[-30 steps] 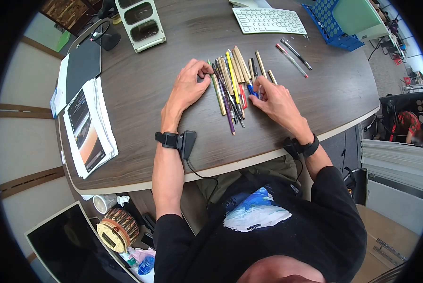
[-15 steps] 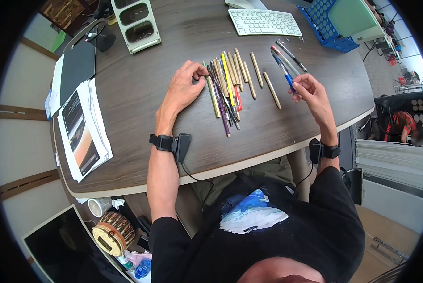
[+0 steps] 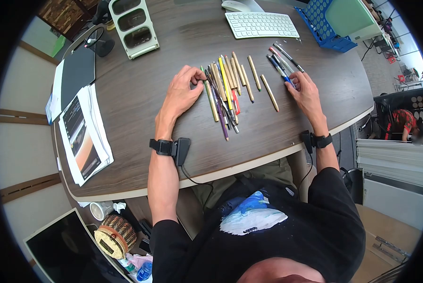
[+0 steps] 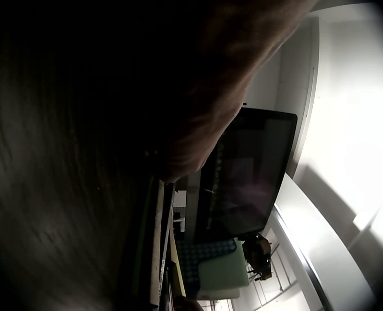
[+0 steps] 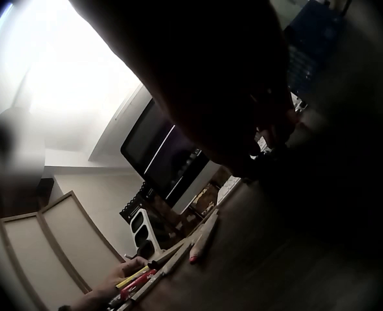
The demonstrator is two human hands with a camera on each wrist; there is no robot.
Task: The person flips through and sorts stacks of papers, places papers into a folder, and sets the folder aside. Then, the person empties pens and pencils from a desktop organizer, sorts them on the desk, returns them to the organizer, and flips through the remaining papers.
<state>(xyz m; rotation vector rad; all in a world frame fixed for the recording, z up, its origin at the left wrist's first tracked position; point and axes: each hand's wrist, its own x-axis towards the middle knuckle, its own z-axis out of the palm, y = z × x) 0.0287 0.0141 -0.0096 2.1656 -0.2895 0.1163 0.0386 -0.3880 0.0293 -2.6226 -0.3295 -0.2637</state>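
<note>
On the brown desk lies a bunch of wooden pencils point(image 3: 219, 80), with a yellow pencil point(image 3: 227, 85), a purple pencil point(image 3: 223, 129) and a red pen point(image 3: 236, 101) among them. My left hand point(image 3: 183, 89) rests at the bunch's left side, fingertips loosely bent against the green pencil point(image 3: 203, 69). Over to the right, my right hand point(image 3: 307, 93) pinches the lower end of a blue pen point(image 3: 280, 69). The pen lies alongside a red-tipped pen point(image 3: 278, 55) and a black pen point(image 3: 289, 55). Both wrist views are dark, and the right one hides the pinched pen.
Between the bunch and the pens lie separate pencils point(image 3: 270, 93). Behind them are a white keyboard point(image 3: 262, 25) and a blue perforated holder point(image 3: 336, 41). Papers point(image 3: 86, 137), a black mesh pen cup point(image 3: 100, 46) and a white three-slot organizer point(image 3: 135, 28) stand or lie leftward.
My right hand has carried the blue pen from the bunch rightward and set it beside the other pens. Some pencils at the bunch's right now lie spread apart. My left hand stays by the bunch.
</note>
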